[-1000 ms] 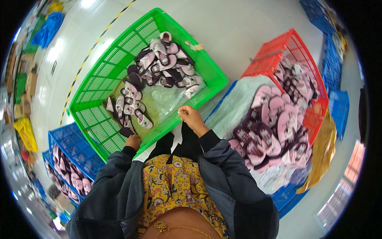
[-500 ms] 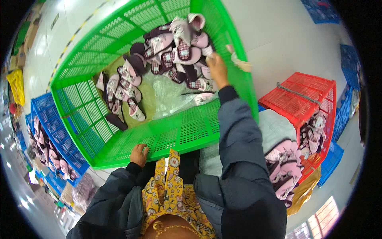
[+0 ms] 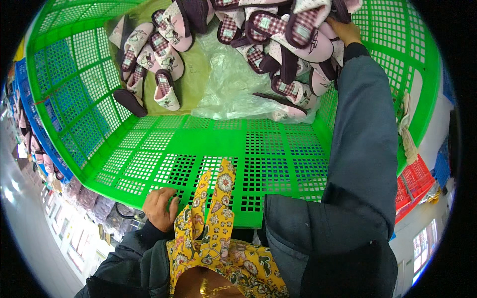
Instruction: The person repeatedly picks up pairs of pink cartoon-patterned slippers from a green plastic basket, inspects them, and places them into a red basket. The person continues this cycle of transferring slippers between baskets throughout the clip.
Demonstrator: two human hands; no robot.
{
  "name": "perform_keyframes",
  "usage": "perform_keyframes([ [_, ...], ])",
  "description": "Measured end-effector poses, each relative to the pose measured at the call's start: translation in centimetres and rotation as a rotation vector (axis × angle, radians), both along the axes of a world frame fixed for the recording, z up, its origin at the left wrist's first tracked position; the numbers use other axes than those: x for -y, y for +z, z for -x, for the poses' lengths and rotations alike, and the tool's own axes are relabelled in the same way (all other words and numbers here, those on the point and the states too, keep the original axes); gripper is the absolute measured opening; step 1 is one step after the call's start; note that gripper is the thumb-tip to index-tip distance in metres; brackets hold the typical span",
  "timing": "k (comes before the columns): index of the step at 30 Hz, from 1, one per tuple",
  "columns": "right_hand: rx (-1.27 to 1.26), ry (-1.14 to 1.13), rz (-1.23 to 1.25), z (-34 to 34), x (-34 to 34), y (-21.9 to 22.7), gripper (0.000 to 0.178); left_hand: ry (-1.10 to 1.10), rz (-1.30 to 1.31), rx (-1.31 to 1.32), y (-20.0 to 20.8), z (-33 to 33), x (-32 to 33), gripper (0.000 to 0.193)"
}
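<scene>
A large green plastic basket with perforated walls stands in front of me. Pink and dark purple slippers with checked insoles lie in it: a heap of several slippers at the right and a smaller group at the left. My left hand is closed over the basket's near rim. Far inside at the right, my right hand reaches in against the heap, beside a dark-soled slipper. Its fingertips are hidden behind the slippers, so its grip does not show.
Clear plastic film and a yellowish sheet line the basket floor. A cloth strip is tied on the right rim. Outside stand a red crate at the right and a blue crate with slippers at the left.
My view has come closer over the green basket, which fills more of the picture. My right arm reaches farther into the slipper heap. The left hand stays at the near rim.
</scene>
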State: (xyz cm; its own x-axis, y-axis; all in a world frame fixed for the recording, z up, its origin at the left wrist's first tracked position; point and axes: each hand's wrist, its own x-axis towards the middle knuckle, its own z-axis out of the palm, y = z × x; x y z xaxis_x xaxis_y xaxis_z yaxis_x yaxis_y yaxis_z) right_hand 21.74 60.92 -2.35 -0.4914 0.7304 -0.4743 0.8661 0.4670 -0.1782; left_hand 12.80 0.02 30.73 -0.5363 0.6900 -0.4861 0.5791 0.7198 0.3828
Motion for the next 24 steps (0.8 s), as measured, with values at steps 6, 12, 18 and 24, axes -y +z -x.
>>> perform_keyframes([
  [6,0.095,-0.010,-0.294,-1.6,2.9,-3.7,0.089,-0.039,-0.017,0.058,-0.1,0.9,-0.3,0.020],
  [12,-0.193,0.169,-0.276,-0.3,11.2,1.9,0.077,-0.022,0.003,0.116,-0.7,0.2,2.3,0.023],
  [18,-0.644,0.177,-0.102,2.3,25.9,6.3,0.071,-0.050,-0.018,0.122,-0.1,1.2,0.0,0.020],
  [24,-0.860,0.331,0.509,4.2,36.2,5.6,0.055,-0.059,-0.038,0.068,-0.1,1.1,-0.2,0.019],
])
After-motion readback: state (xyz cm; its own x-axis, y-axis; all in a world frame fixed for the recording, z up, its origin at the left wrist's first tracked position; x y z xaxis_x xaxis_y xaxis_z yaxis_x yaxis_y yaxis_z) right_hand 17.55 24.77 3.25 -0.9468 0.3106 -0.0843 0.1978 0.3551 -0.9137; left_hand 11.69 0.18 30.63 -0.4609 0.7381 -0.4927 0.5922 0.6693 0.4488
